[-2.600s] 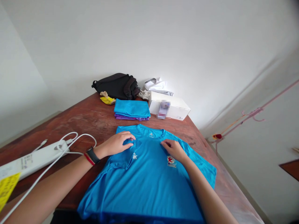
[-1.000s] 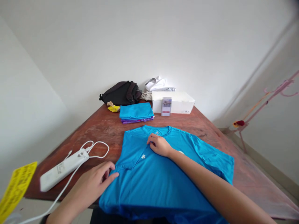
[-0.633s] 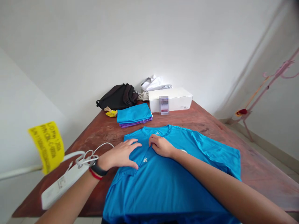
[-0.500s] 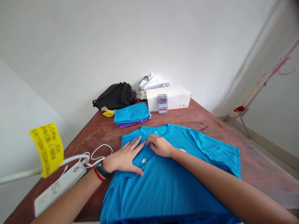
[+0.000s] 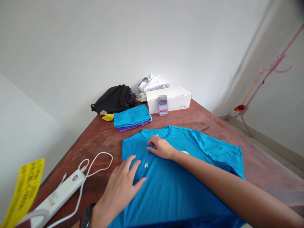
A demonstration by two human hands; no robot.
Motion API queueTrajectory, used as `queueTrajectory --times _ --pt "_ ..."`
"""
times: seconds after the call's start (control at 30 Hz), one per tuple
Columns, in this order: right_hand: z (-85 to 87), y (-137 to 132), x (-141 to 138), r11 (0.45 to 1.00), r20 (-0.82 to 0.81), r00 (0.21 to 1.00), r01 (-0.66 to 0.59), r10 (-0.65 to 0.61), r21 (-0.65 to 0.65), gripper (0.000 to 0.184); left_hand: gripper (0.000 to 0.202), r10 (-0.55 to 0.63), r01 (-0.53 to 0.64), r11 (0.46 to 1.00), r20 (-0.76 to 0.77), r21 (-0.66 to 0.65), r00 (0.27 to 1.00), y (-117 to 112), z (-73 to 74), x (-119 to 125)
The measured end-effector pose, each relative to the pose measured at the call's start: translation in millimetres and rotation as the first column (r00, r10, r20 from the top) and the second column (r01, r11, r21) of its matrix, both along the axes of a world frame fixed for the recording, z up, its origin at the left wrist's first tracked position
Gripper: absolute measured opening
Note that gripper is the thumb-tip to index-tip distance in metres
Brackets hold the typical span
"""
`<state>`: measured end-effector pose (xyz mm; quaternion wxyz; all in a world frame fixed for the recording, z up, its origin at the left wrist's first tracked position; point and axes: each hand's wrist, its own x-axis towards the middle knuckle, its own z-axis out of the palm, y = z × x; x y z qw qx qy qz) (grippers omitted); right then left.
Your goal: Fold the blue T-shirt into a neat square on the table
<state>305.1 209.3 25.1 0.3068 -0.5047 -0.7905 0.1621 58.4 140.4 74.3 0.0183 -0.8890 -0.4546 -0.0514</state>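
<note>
A blue T-shirt (image 5: 175,186) lies spread on the wooden table, its collar facing away from me and its left part folded inward. My left hand (image 5: 121,183) is over the shirt's left edge, fingers apart and loosely bent, holding nothing. Just below the collar, my right hand (image 5: 162,148) rests on the chest of the shirt with bent fingers; a gap shows between thumb and forefinger, and I see no cloth gripped there. A small white logo (image 5: 146,165) sits on the cloth between the hands.
Beyond the shirt is a folded stack of blue and purple clothes (image 5: 131,116), near a black bag (image 5: 111,98) and a white box (image 5: 177,96). A white power bank-like device (image 5: 59,196) with a looped cable (image 5: 101,153) lies at left. A pink stand (image 5: 273,68) is at right.
My left hand has drawn back toward me and to the left, lifting off the flat cloth. My right hand's thumb and forefinger have parted slightly. The view has shifted a little.
</note>
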Motion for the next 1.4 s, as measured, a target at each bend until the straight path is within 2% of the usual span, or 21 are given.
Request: queueTrajectory --times 0.1,0.2,0.43,0.67,0.73,0.83,0.93,1.0,1.1,1.2,1.3,1.4 --pt "1.5 -0.1 -0.6 0.999 0.029 0.999 0.031 -0.03 -0.014 0.015 0.032 0.11 -0.113 0.994 -0.119 -0.015 0.987 -18.1 4.2 -5.3" --pt "1.6 -0.2 -0.9 0.999 0.039 0.999 0.038 -0.037 -0.026 0.015 0.026 0.123 -0.139 0.988 -0.186 -0.074 0.975 -22.9 3.3 -8.1" --pt "-1.6 1.3 0.1 1.0 0.037 0.999 0.014 -0.013 -0.008 0.007 0.027 0.06 -0.077 0.994 -0.219 -0.072 0.974 -21.2 0.7 -3.6" --pt "-0.7 2.0 -0.8 0.999 -0.005 0.999 0.031 -0.031 -0.021 0.007 0.03 -0.054 0.046 0.998 -0.203 -0.043 0.978 -24.7 -4.1 -2.2" --pt "-1.8 2.8 -0.9 0.999 -0.01 0.999 0.037 -0.037 -0.021 0.006 0.036 -0.071 0.063 0.997 -0.174 -0.051 0.982 -24.0 0.9 -1.8" --pt "-3.9 3.9 -0.9 0.999 -0.018 0.999 0.038 -0.038 -0.017 0.005 0.045 -0.073 0.067 0.996 -0.108 -0.054 0.991 -14.8 17.9 1.9" --pt "-4.5 4.0 -0.6 1.0 -0.053 0.998 0.023 -0.023 -0.006 0.007 0.041 -0.092 0.093 0.993 0.019 -0.068 0.996 8.0 34.9 13.5" --pt "-3.8 4.0 0.0 1.0 -0.11 0.994 0.013 -0.012 0.01 0.012 0.035 -0.119 0.13 0.988 0.119 -0.088 0.986 28.7 38.8 27.0" --pt "-3.3 5.4 2.1 0.999 -0.202 0.979 -0.001 0.01 0.045 0.025 0.025 -0.195 0.236 0.963 0.27 -0.128 0.943 58.8 31.3 51.0" --pt "-4.6 7.9 5.1 0.999 -0.274 0.961 -0.023 0.036 0.049 0.035 0.019 -0.269 0.346 0.929 0.399 -0.134 0.877 79.9 14.3 65.8" --pt "-5.5 9.1 7.1 1.0 -0.311 0.95 -0.029 0.029 0.007 0.042 0.015 -0.333 0.402 0.913 0.436 -0.072 0.836 93.0 -4.0 61.2" --pt "-4.4 7.8 7.3 0.998 -0.31 0.95 -0.047 0.034 -0.033 0.045 0.014 -0.362 0.405 0.914 0.391 -0.033 0.847 102.1 -18.4 46.6"
